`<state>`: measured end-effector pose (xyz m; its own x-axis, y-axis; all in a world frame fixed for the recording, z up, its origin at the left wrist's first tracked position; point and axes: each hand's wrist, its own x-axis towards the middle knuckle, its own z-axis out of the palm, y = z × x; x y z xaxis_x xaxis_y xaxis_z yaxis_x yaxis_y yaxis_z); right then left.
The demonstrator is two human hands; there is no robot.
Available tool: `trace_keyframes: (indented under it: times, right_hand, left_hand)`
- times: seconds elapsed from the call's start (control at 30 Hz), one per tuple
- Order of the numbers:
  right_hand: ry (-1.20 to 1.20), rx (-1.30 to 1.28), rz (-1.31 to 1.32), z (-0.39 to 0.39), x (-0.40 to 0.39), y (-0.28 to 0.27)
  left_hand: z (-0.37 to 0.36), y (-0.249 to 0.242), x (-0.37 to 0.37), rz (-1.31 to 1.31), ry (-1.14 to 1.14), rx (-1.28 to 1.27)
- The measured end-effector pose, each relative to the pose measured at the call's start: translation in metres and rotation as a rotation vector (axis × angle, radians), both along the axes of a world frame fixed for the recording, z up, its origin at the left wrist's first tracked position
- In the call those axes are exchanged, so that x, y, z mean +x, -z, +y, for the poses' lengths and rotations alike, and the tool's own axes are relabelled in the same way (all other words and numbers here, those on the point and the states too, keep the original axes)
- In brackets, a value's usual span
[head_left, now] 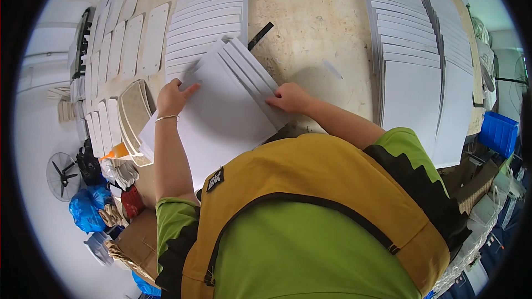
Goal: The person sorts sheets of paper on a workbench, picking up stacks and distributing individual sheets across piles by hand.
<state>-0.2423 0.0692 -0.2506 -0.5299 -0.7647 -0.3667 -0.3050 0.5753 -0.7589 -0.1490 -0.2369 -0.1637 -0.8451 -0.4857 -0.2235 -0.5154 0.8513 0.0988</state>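
Note:
Several large white sheets [230, 97] lie fanned and slanted in front of me, over the near end of a row of overlapping white sheets [208, 27]. My left hand [174, 98] grips their left edge, thumb on top and fingers partly hidden beyond the edge. On the opposite side, my right hand [291, 99] is closed with the thumb and fingers pinching the stepped right edges. A black strip [260, 36] sticks out past the far corner of the fanned sheets.
Two overlapping rows of white sheets [413, 91] run along the right of the worktable [310, 27]. Rounded white panels [155, 39] lie at the left, near beige curved pieces [133, 116] and an orange bottle [117, 151]. A blue bin [497, 134] stands beyond the right edge.

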Motion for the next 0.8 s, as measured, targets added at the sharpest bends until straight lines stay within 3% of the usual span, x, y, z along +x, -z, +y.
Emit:
trace_keyframes:
  times: [0.07, 0.17, 0.2, 0.47, 0.57, 0.8]
  right_hand:
    - [0.01, 0.055, 0.041, 0.002, 0.003, -0.004]
    - [0.395, -0.26, 0.323, 0.005, 0.012, -0.006]
    - [0.398, -0.261, 0.322, 0.007, 0.012, -0.006]
    - [0.114, -0.226, 0.082, 0.003, 0.005, -0.039]
    - [0.016, -0.489, -0.238, -0.002, 0.003, -0.035]
    - [0.057, -0.549, -0.533, 0.002, 0.007, -0.038]
  left_hand:
    - [-0.001, 0.004, 0.001, -0.002, -0.001, 0.006]
    - [-0.004, 0.01, 0.007, 0.126, 0.114, -0.027]
    - [-0.003, 0.011, 0.008, 0.125, 0.116, -0.029]
    - [-0.002, 0.0, 0.003, -0.025, 0.097, 0.005]
    - [-0.003, -0.002, 0.004, -0.01, 0.117, 0.019]
    - [-0.012, -0.009, 0.015, 0.061, 0.142, 0.082]
